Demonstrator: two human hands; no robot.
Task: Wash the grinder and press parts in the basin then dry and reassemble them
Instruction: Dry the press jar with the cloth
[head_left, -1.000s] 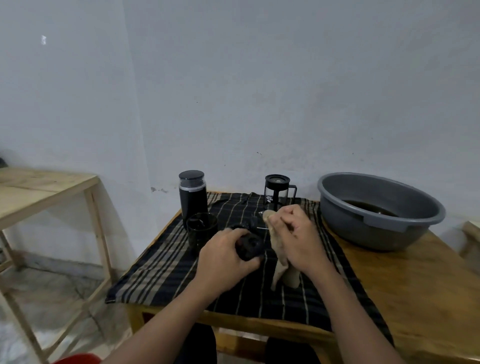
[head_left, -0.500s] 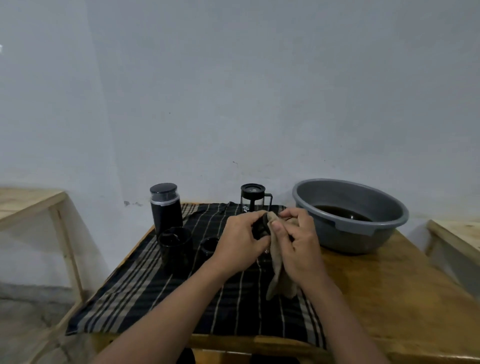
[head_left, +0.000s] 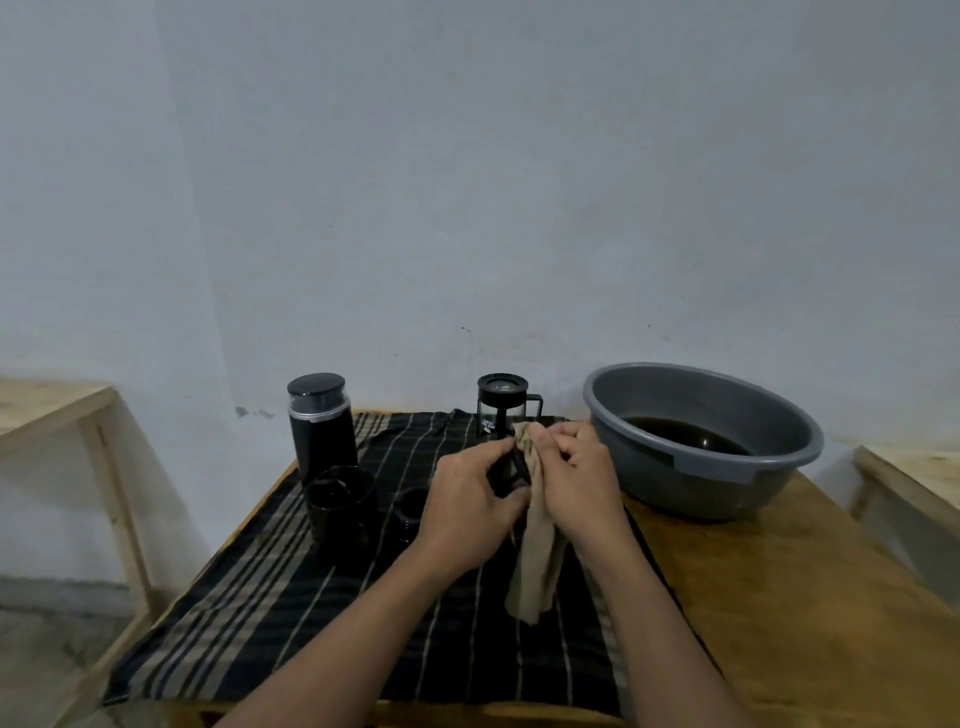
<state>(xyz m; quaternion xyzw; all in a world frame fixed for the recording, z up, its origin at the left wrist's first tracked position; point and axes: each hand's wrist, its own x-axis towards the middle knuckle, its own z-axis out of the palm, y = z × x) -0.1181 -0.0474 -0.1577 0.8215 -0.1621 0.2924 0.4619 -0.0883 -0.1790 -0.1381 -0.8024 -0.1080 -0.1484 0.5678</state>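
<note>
Gripping black part in left hand, pinching beige cloth onto it with right hand, white print on press unreadable

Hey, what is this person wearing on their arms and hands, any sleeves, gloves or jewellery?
Nothing shows. The left hand and right hand are ungloved, with no ring visible, and both forearms are bare to the frame's edge: no sleeves, watch or bracelet.
</note>
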